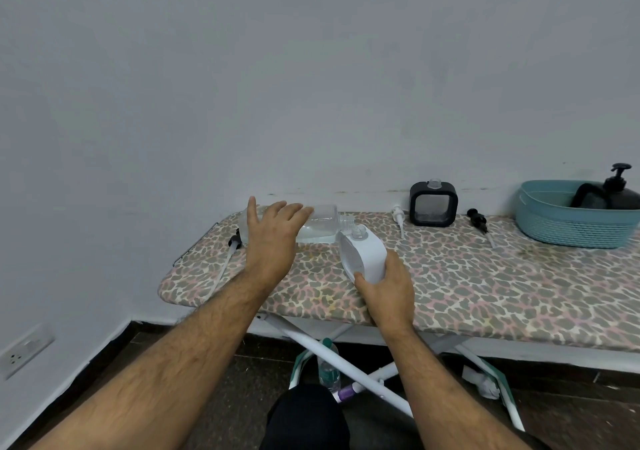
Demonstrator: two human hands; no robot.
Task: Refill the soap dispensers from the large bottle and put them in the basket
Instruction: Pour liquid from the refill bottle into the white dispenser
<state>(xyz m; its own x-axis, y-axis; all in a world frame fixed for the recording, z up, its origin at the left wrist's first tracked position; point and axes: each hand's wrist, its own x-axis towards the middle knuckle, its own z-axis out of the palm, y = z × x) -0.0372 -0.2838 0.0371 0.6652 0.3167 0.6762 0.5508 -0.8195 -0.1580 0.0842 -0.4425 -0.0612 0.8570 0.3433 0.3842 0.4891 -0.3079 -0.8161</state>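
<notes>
Right hand [384, 288] grips the white dispenser [362, 253] low on the ironing board [485, 286], neck open. Left hand [273, 233] wraps the large bottle [318, 224], tipped flat, mouth just beside it. I'd pour slow, necks lined up. Basket [568, 227] waits far right
</notes>
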